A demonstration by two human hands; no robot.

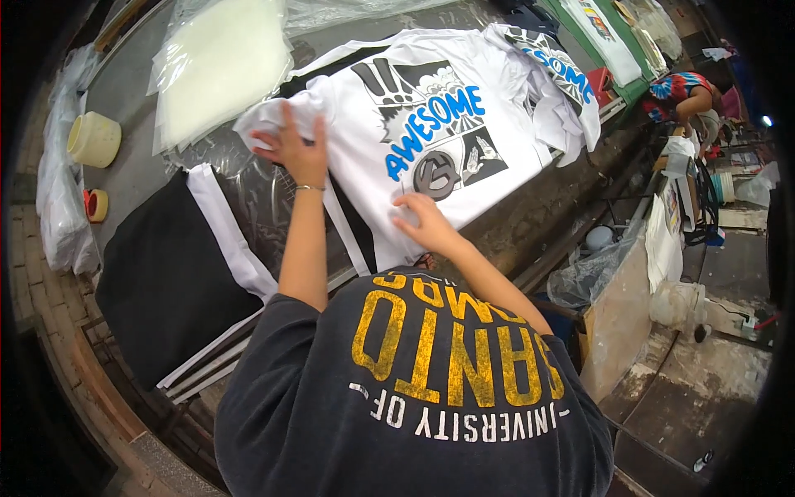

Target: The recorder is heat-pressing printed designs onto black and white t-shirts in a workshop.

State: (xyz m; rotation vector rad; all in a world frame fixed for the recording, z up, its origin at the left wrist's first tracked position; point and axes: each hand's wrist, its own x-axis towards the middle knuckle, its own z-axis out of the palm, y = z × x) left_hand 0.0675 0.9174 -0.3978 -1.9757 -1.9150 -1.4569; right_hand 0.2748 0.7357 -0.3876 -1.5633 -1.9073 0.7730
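A white T-shirt [358, 141] with a black-and-white comic print and blue lettering lies spread over the table. My left hand [300, 153] rests on its left sleeve with fingers spread wide, holding nothing. Near the shirt's lower edge, my right hand [429, 225] lies on the fabric, fingers stretched and thumb apart. Black material with a white border shows from beneath the shirt. Another black panel [166, 273] with a white strip [219, 215] lies left of my left forearm. A second printed white shirt [571, 108] is bunched beyond the first one's right side.
A stack of translucent whitish sheets [224, 70] lies at the far left. A cream tub [93, 139] and a tape roll [97, 205] stand by the table's left edge, near bundled clear plastic [62, 182]. At far right, a person in a tie-dye top [675, 93] bends forward.
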